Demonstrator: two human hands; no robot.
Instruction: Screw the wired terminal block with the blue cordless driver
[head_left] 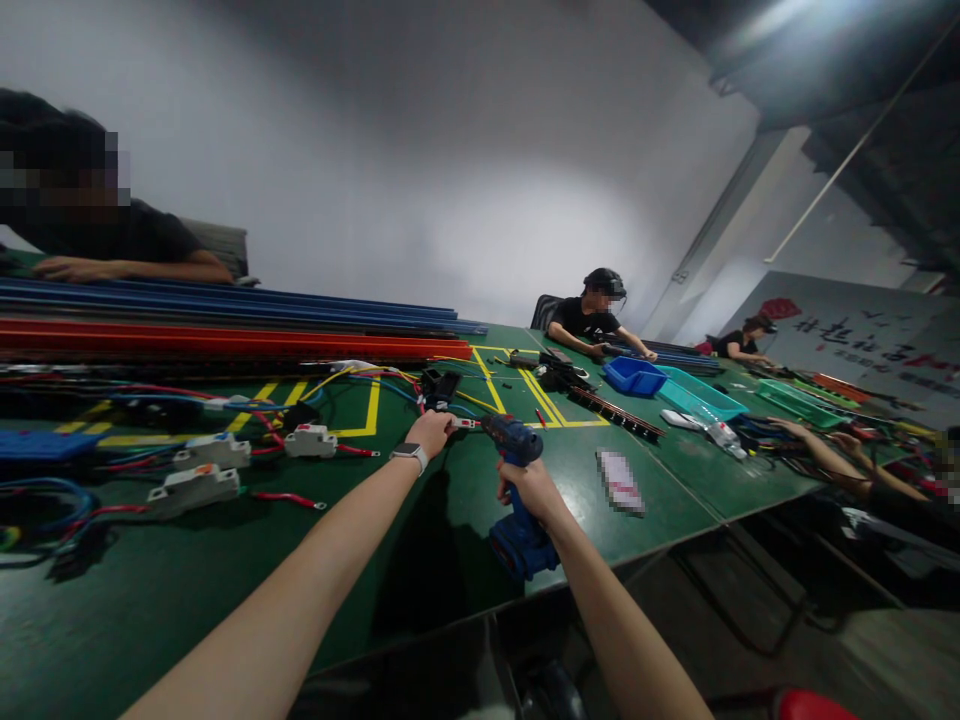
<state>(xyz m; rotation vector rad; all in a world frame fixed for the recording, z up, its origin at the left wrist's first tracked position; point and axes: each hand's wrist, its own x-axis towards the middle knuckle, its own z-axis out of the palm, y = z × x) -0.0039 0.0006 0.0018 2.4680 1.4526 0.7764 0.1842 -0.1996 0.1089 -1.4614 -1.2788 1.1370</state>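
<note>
My right hand [527, 487] is wrapped round the grip of a blue cordless drill [516, 480], held above the green table [225, 590] with its nose pointing left. My left hand [430, 432], with a watch on the wrist, is closed in a fist right at the drill's tip, on a small part I cannot make out. Just beyond it lies a black component [439, 385] with red, blue and yellow wires running to it.
White circuit breakers [202, 470] with red wires lie at the left. Long red and blue rails [225, 325] are stacked at the back. Blue bin [634, 375] and teal trays [701, 395] sit right. Other people work at the left, far end and right edge.
</note>
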